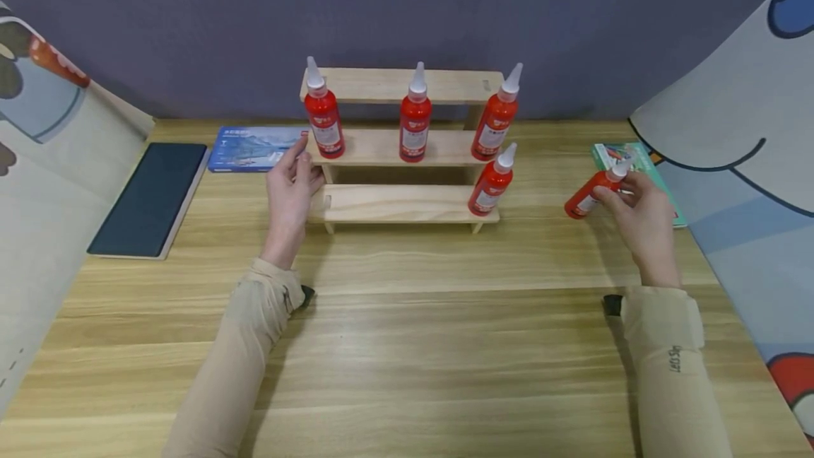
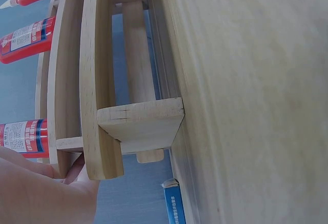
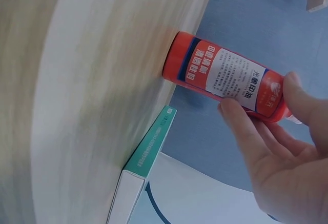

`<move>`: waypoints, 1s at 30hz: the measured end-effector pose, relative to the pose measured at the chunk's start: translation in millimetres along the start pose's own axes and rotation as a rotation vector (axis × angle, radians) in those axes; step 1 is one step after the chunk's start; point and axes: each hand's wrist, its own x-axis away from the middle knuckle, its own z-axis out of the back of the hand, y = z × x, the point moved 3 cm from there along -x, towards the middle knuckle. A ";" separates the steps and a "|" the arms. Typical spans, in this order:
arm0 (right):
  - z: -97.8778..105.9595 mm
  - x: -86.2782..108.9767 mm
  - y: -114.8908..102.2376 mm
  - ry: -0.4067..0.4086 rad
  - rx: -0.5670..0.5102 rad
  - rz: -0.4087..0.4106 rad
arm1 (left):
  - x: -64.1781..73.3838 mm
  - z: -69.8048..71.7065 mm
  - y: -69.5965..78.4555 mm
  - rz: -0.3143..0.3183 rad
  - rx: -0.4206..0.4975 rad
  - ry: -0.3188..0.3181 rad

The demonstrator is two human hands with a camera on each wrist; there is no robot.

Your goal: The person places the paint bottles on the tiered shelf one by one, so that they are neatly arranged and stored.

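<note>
My right hand (image 1: 642, 214) holds a red squeeze bottle (image 3: 225, 78) with a white nozzle by its upper part. The bottle is tilted, low over the table's right side; whether its base touches the wood I cannot tell. My left hand (image 1: 292, 189) grips the left end of a tiered wooden rack (image 1: 394, 203), its fingers partly hidden behind the middle board in the left wrist view. On the middle tier stand a left bottle (image 1: 326, 122), a centre bottle (image 1: 415, 129) and a right bottle (image 1: 496, 126). Another red bottle (image 1: 491, 189) stands at the bottom tier's right end.
A dark-covered book (image 1: 149, 200) lies at the far left, beside a blue box (image 1: 254, 149) behind my left hand. Next to my right hand is a green box (image 3: 151, 144). A dark blue partition (image 1: 407, 13) rises behind the rack.
</note>
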 end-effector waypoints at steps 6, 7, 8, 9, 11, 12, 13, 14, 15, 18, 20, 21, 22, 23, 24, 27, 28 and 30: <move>0.5 0.9 0.2 0.049 0.003 -0.011 | -0.5 -0.5 0.1 -0.002 -0.004 -0.003; 0.6 1.1 0.2 0.054 0.001 -0.013 | -0.6 -0.6 0.1 -0.003 -0.003 -0.003; 0.7 1.2 0.3 0.058 0.003 -0.017 | -0.7 -0.6 0.4 -0.003 -0.001 -0.002; 0.8 1.5 0.3 0.061 0.003 -0.017 | -0.9 -0.6 0.3 -0.005 -0.001 -0.001; 1.2 2.3 -0.3 0.072 0.003 -0.012 | -1.0 -0.5 0.1 -0.003 0.001 0.000; 1.6 3.0 -0.9 0.078 0.000 -0.005 | -0.9 -0.5 0.0 -0.002 0.003 0.001; 1.9 3.6 -1.5 0.086 -0.003 0.005 | -0.8 -0.3 -0.2 -0.002 0.003 0.001; 2.2 4.0 -2.1 0.093 -0.005 0.016 | -0.8 -0.1 -0.4 -0.002 0.004 0.001; 2.5 4.7 -3.0 0.103 -0.010 0.029 | -0.9 0.1 -0.6 -0.003 0.003 0.002; 4.2 7.6 -6.6 0.127 -0.023 0.065 | -0.6 0.4 -0.1 -0.003 0.003 0.002; 5.2 10.1 -9.2 0.138 -0.025 0.080 | -0.5 0.4 0.2 -0.004 0.003 0.000; 5.9 11.9 -10.8 0.141 -0.022 0.084 | -0.3 0.3 0.4 -0.005 0.002 0.000; 6.6 13.7 -12.5 0.140 -0.022 0.087 | -0.2 0.3 0.5 -0.004 0.001 -0.002; 7.3 15.4 -14.2 0.141 -0.024 0.090 | -0.1 0.1 0.7 -0.004 0.001 -0.003; 8.1 17.5 -16.6 0.145 -0.025 0.092 | -0.1 0.0 0.7 -0.004 0.002 -0.005; 10.0 23.1 -24.3 0.158 -0.034 0.100 | -0.1 0.0 0.3 -0.005 0.002 -0.007; 10.6 24.8 -26.9 0.166 -0.044 0.103 | -0.2 0.1 0.2 -0.004 0.002 -0.006; 11.7 27.5 -32.0 0.180 -0.052 0.111 | -0.3 0.3 -0.1 -0.005 0.002 -0.005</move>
